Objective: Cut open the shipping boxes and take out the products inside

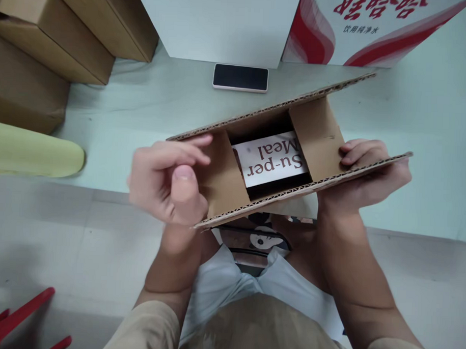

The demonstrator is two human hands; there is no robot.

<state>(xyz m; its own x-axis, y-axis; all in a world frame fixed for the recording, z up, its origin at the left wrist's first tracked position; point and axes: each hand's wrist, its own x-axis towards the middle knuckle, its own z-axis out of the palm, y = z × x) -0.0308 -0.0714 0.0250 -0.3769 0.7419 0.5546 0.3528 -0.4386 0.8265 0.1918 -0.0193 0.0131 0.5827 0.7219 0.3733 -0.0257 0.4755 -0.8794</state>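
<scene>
The right hand grips the right end of an open cardboard box containing a white "Su-per Meal" package; the left hand, half-curled, overlaps the left flap, hold unclear.

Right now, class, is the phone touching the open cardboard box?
Apart. The head view shows a strip of tabletop between the phone and the open cardboard box.
</scene>
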